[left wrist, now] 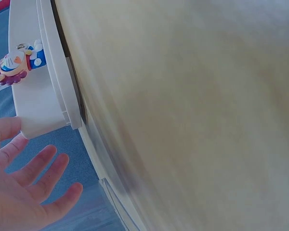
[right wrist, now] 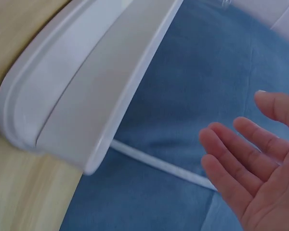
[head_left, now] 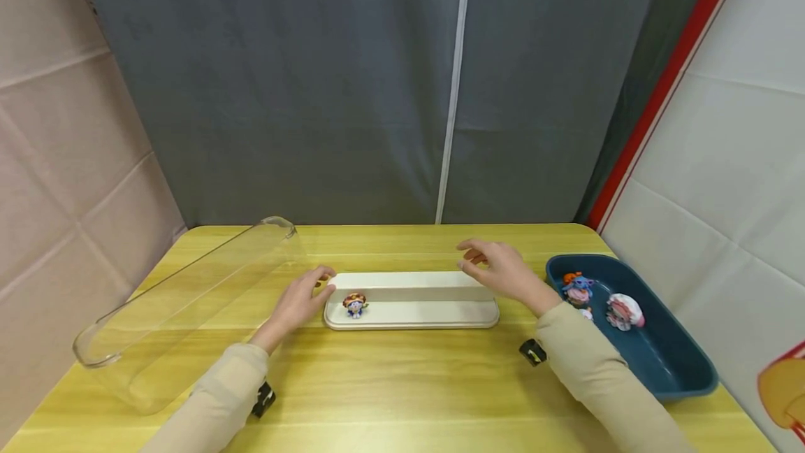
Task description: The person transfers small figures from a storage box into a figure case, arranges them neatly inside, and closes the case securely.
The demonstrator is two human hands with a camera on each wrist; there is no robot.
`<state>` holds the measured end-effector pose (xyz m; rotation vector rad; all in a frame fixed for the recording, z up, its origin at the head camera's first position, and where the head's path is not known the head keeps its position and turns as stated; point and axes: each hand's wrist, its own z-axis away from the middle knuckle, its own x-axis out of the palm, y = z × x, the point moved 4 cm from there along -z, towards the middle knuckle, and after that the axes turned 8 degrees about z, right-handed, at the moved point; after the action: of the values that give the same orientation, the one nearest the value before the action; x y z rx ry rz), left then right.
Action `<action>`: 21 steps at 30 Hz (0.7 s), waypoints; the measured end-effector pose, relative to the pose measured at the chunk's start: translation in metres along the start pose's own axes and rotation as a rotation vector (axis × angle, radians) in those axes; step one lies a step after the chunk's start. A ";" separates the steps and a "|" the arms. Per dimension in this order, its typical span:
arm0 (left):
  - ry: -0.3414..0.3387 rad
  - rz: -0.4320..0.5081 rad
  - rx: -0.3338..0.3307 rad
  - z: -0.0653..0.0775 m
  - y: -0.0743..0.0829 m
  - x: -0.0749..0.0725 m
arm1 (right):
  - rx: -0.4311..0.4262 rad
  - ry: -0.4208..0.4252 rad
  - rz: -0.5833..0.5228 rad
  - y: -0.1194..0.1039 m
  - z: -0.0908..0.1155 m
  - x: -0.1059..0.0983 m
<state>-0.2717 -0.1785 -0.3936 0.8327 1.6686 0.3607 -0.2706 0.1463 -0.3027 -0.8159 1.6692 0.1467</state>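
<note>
A white two-level display base [head_left: 411,312] stands on the table, with a small figurine [head_left: 355,305] upright on its lower step near the left end. In the left wrist view, the figurine [left wrist: 19,62] shows a white face, a blue lower body and purple trim. My left hand [head_left: 298,303] is at the base's left end, fingers spread and holding nothing; the fingertips are at its corner, and whether they touch it I cannot tell. Above the right end of the base hovers my right hand [head_left: 499,270]. Its fingers [right wrist: 231,166] are loosely bent, with nothing in them, apart from the base.
To the left, a long clear plastic cover [head_left: 195,313] lies aslant on the wooden table [head_left: 390,390]. A dark blue bin [head_left: 666,362] at the right holds several figurines, including a pink-and-white one [head_left: 625,312]. Behind the table hangs a grey curtain [head_left: 314,89].
</note>
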 end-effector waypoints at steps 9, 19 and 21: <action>-0.004 0.005 -0.017 0.002 0.000 -0.002 | 0.029 -0.062 0.035 0.023 0.013 -0.019; -0.003 0.003 -0.012 0.002 0.000 -0.001 | 0.089 -0.092 0.041 0.054 0.031 -0.041; -0.003 0.003 -0.009 0.002 0.000 -0.001 | 0.092 -0.087 0.030 0.060 0.036 -0.046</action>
<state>-0.2699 -0.1799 -0.3937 0.8293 1.6625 0.3686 -0.2743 0.2294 -0.2916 -0.7065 1.5951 0.1235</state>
